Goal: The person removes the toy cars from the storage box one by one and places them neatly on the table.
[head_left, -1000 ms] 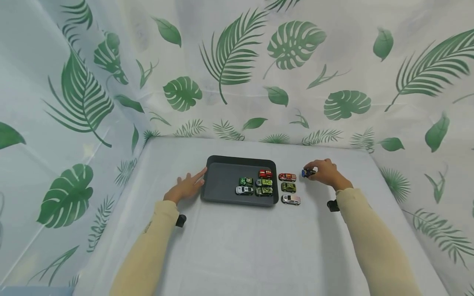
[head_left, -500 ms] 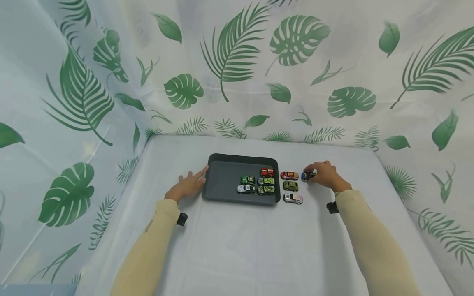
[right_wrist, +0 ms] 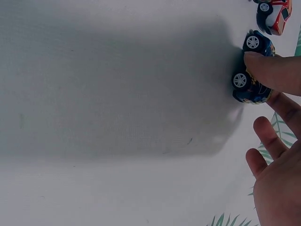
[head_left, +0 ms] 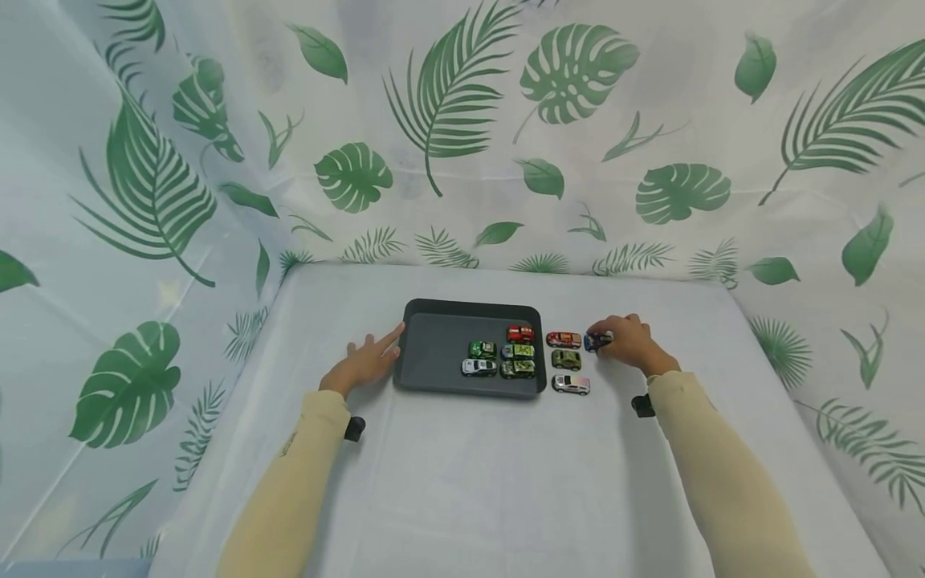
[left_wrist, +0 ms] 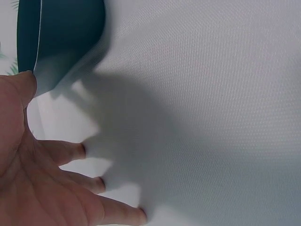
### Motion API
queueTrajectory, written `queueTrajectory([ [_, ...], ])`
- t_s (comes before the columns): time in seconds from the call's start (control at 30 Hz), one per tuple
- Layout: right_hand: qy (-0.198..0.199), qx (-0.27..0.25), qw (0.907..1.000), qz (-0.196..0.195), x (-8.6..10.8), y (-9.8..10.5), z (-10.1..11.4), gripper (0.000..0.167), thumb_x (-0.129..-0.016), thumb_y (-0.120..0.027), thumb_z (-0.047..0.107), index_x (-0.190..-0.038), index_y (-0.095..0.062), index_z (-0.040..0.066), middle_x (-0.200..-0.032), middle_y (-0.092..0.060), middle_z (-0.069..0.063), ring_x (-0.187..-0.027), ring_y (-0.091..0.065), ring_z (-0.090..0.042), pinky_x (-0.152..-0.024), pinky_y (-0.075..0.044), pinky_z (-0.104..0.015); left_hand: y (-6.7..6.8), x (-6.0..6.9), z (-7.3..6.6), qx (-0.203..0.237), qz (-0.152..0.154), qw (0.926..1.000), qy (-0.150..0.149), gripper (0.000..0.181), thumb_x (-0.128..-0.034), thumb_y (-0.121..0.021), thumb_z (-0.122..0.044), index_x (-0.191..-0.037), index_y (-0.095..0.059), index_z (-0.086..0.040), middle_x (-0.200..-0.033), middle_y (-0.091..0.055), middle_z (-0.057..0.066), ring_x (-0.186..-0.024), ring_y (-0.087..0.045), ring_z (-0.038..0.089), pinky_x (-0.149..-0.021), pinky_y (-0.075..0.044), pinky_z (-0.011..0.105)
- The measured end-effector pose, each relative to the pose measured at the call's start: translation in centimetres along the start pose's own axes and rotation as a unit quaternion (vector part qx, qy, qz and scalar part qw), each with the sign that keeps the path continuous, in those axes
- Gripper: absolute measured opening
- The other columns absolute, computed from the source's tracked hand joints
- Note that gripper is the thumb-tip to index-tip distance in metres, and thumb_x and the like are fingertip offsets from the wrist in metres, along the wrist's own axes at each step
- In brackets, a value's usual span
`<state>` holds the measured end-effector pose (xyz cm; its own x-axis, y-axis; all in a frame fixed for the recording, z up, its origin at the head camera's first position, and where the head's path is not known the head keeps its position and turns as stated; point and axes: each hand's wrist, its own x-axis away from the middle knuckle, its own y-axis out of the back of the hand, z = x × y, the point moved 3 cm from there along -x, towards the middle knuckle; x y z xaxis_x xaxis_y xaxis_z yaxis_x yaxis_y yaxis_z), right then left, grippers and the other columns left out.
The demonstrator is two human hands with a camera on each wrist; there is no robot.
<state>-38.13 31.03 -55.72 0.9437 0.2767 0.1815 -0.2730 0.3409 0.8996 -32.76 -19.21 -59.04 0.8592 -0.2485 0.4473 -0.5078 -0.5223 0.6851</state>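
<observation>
Leaf-printed sheeting [head_left: 477, 210] backs the white surface [head_left: 462, 482]. Right of centre, my right grip [head_left: 630, 343], the nearer one, pinches the blue car [head_left: 594, 343] on its left, long axis pointing leftward at the red-orange car [head_left: 564, 339]; my left grip [head_left: 367, 361], fingers spread, touches the tray [head_left: 437, 345]. No lettering is legible.

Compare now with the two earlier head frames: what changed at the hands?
The right hand moved the small dark-blue toy car leftward, closer to the right end of the red-orange toy car and roughly in line with it. Grip kept throughout; nothing newly taken or released. Unchanged: left hand at the left edge of the dark grey rectangular tray, five cars inside.
</observation>
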Motion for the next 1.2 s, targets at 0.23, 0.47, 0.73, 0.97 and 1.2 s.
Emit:
queueTrajectory([
  [0.23,-0.010,0.002,0.9998,-0.014,1.0,0.2,0.3,0.044,-0.090,-0.078,0.002,-0.134,-0.071,-0.003,-0.138,-0.063,-0.032,-0.131,-0.039,-0.060,-0.107,-0.025,-0.075,0.1,0.4,-0.1,0.008,0.000,1.0000,0.006,0.063,-0.1165,-0.031,-0.053,-0.173,-0.008,-0.041,-0.173,0.004,0.034,-0.151,0.015,0.067,-0.114,0.000,0.085],
  [0.47,-0.015,-0.009,0.9997,-0.017,1.5,1.4,1.3,0.051,-0.094,-0.077,0.011,-0.142,-0.065,-0.003,-0.148,-0.056,-0.032,-0.136,-0.035,-0.061,-0.109,-0.024,-0.076,0.9,2.6,-2.4,0.012,0.000,0.9998,0.013,0.060,-0.1186,-0.033,-0.042,-0.174,-0.012,-0.032,-0.172,0.002,0.036,-0.151,0.012,0.067,-0.116,-0.002,0.083],
  [0.73,-0.011,-0.030,0.9989,-0.034,1.7,3.3,2.3,0.051,-0.103,-0.069,0.019,-0.148,-0.058,-0.003,-0.155,-0.048,-0.033,-0.142,-0.029,-0.063,-0.111,-0.021,-0.078,0.9,2.8,-2.5,0.007,-0.004,0.9999,0.011,0.060,-0.1188,-0.031,-0.043,-0.174,-0.011,-0.032,-0.172,0.003,0.036,-0.151,0.013,0.067,-0.116,-0.002,0.083],
  [0.97,-0.010,-0.043,0.9980,-0.047,0.9,4.3,3.0,0.055,-0.108,-0.065,0.026,-0.153,-0.053,-0.003,-0.158,-0.046,-0.032,-0.144,-0.028,-0.061,-0.114,-0.017,-0.079,0.7,2.0,-1.7,0.017,-0.002,0.9998,0.008,0.060,-0.1182,-0.032,-0.045,-0.174,-0.012,-0.035,-0.170,0.004,0.039,-0.148,0.015,0.070,-0.113,-0.002,0.086],
  [1.2,0.010,-0.056,0.9966,-0.059,-0.2,4.7,5.3,0.056,-0.108,-0.064,0.029,-0.154,-0.053,-0.001,-0.160,-0.047,-0.028,-0.148,-0.029,-0.056,-0.118,-0.017,-0.076,-0.3,-0.2,0.3,0.012,-0.004,0.9997,0.020,0.062,-0.1154,-0.031,-0.056,-0.172,-0.008,-0.045,-0.174,0.006,0.032,-0.151,0.017,0.066,-0.113,-0.001,0.086],
])
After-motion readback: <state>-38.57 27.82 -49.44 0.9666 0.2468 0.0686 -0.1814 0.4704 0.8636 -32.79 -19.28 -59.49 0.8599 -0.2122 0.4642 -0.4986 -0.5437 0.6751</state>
